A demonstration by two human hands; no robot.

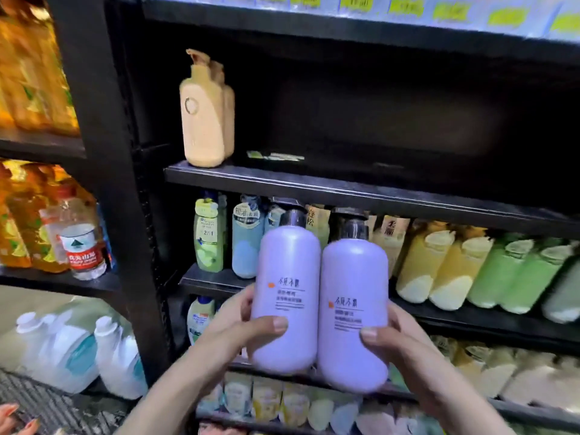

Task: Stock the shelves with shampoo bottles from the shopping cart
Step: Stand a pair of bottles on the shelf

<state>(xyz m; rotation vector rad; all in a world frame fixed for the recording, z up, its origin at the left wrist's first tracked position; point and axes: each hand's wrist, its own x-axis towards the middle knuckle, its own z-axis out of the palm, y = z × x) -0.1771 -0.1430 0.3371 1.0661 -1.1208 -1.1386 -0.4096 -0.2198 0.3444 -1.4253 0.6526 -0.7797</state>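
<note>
Two lilac bottles (pixel 320 296) upright, caps up

Two lilac shampoo bottles are held upright side by side, their sides touching, in front of dark store shelves. The left bottle (pixel 285 296) is gripped by the left hand (pixel 241 328), the right bottle (pixel 353 315) by the right hand (pixel 398 337), thumbs laid across the fronts. Above them, a nearly bare shelf (pixel 361 191) carries tan pump bottles (pixel 205 114), apparently two, at its left end. Behind the held bottles, a lower shelf is lined with yellow and green bottles (pixel 489 274).
</note>
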